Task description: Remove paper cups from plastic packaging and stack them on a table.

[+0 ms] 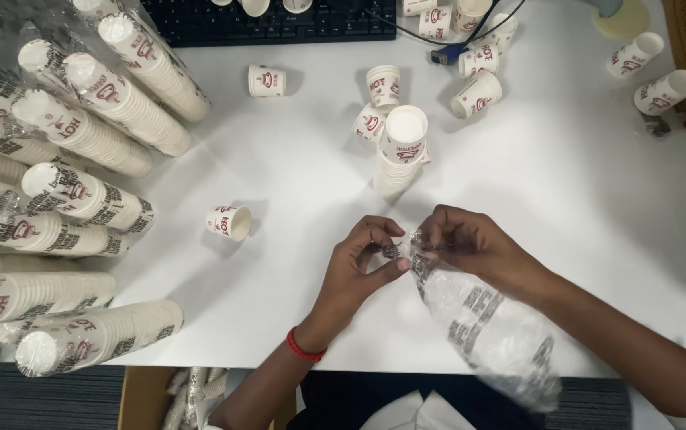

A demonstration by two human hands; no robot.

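Centrally, a clear printed bag [486, 326] is held over the bench [582, 199] edge, its twisted mouth pinched from both sides: left hand [363, 259] fingers [383, 271] pressed on the knot, right hand [466, 239] fingers [431, 239] gripping beside it, evidently so the neck is kept taut. An upright cup stack [399, 155] stands just beyond. Loose cups [230, 221] lie scattered; sleeved stacks [80, 199] are piled at left. The bag's lower end is blurred, and whether anything is inside cannot be told. A keyboard [279, 20] is cut off at the top.
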